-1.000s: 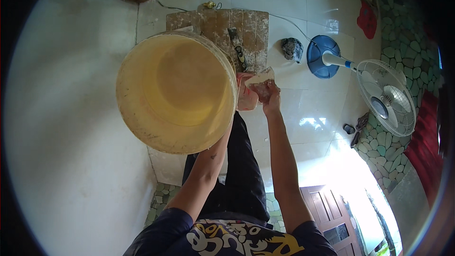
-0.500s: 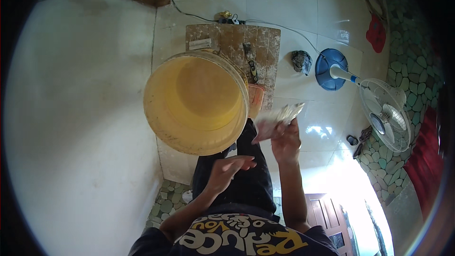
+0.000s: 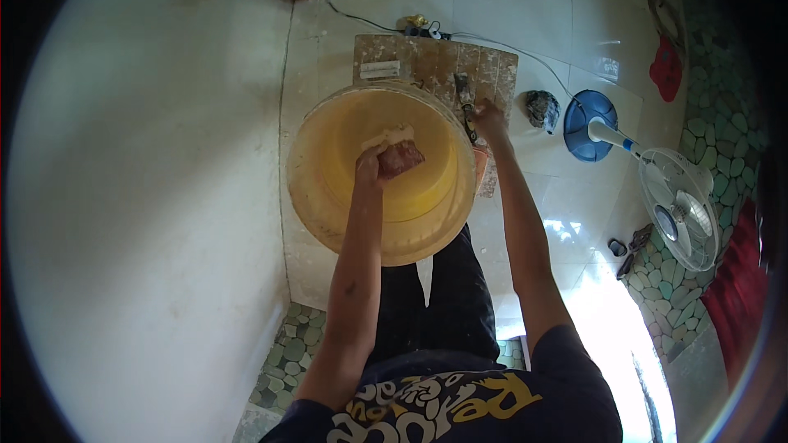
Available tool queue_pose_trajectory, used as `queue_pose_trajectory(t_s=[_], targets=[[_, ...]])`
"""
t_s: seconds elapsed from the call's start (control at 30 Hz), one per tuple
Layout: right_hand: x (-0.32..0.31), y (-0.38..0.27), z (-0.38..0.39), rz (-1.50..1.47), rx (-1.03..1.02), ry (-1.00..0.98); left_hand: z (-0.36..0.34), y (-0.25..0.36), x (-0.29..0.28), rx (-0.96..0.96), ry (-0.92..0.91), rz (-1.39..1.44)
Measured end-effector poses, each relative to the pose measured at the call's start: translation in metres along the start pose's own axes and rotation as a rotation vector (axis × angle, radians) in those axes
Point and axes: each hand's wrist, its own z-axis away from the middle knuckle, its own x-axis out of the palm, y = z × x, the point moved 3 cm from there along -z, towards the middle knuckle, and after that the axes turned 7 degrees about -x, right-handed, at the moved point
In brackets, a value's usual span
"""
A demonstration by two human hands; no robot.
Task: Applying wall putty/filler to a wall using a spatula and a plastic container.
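Note:
A large yellow bucket (image 3: 324,213) stands in front of me, its wide mouth facing up. Inside its mouth, my left hand (image 3: 371,166) grips a flat reddish spreader plate (image 3: 400,160) with pale, putty-like paste along its far edge. To the right of the bucket, my right hand (image 3: 491,121) is at the dark handle of a putty knife (image 3: 464,89), fingers curled against it. This knife lies on a paste-spattered wooden board (image 3: 492,66). An orange-red item (image 3: 481,166) shows partly between the bucket and the board's near right edge.
A pale wall (image 3: 164,180) runs along the left. Whitish bars (image 3: 380,70) lie on the board, and a power strip (image 3: 423,32) with cords sits behind it. Rightward are a dark crumpled cap-like item (image 3: 542,110), a standing fan (image 3: 680,209) with a blue base, and stone-patterned flooring (image 3: 657,279).
The reddish plate has passed from my right hand to my left, which has moved forward into the bucket's mouth. My right hand has reached forward to the putty knife on the board.

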Motion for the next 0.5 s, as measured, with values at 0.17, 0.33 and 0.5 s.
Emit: queue_pose_trajectory(t_s=[0.17,0.33,0.5], targets=[[0.078,0.02,-0.021,0.06,0.152,-0.154,-0.075,-0.013,-0.019,0.125,0.007,-0.149],[0.068,0.015,-0.014,0.168,0.174,0.016,-0.101,-0.01,-0.022,0.093,0.021,-0.171],[0.04,0.021,0.001,-0.192,0.101,0.124,-0.057,0.004,0.002,-0.187,-0.311,-0.033]])
